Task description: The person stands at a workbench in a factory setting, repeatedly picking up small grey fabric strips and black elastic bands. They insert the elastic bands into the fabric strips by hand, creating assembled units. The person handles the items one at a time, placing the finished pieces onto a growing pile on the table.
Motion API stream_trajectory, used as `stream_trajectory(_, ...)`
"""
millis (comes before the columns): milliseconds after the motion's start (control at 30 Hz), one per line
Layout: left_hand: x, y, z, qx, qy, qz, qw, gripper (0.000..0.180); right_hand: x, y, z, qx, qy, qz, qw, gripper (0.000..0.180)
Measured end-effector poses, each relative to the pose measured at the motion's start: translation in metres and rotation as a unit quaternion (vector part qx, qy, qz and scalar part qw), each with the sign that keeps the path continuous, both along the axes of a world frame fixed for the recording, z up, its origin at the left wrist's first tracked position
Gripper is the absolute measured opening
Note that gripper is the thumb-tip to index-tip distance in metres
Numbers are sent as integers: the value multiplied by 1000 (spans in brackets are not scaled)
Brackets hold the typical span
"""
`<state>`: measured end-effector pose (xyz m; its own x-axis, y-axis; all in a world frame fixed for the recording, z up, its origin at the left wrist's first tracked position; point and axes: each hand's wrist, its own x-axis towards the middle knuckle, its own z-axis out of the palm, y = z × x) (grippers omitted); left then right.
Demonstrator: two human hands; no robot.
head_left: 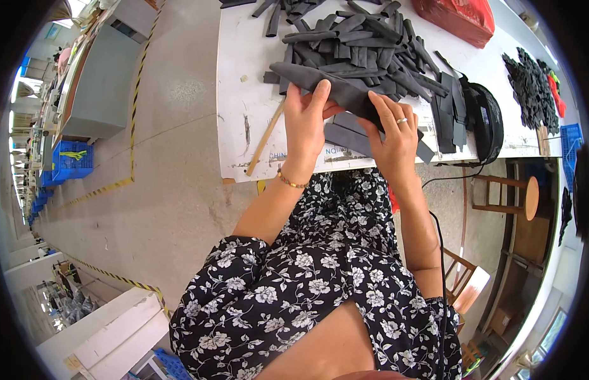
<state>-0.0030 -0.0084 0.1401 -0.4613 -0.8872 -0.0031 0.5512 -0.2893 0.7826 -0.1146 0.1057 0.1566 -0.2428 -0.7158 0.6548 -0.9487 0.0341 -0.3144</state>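
Between my two hands a long dark grey fabric strip (335,93) is stretched out above the table, its left end rising toward the far side. My left hand (306,117) pinches it near the middle, thumb on top. My right hand (393,130), with a ring on one finger, grips it farther right with bent fingers. Just beyond lies a heap of similar dark fabric strips (358,47), many of them rolled or folded. Below my hands, flat grey strips (348,138) rest on the table, partly covered by my right hand.
The white table (244,120) carries a wooden stick (265,140) at left, a red plastic bag (462,19) at the far right and a black bag (483,120) beside dark strips. Another dark pile (532,88) sits farther right. A wooden chair (506,195) stands right; a black cable (440,253) hangs by my right arm.
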Motion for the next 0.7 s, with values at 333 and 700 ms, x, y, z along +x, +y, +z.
stream_trajectory(333, -18, 11, -15, -40, 144, -127, 980, 27, 14, 8, -17, 21, -120, 68, 990, 45)
stream_trajectory(700, -16, 21, -15, 80, 156, -78, 981, 28, 15, 2, -10, 86, -168, 118, 975, 36)
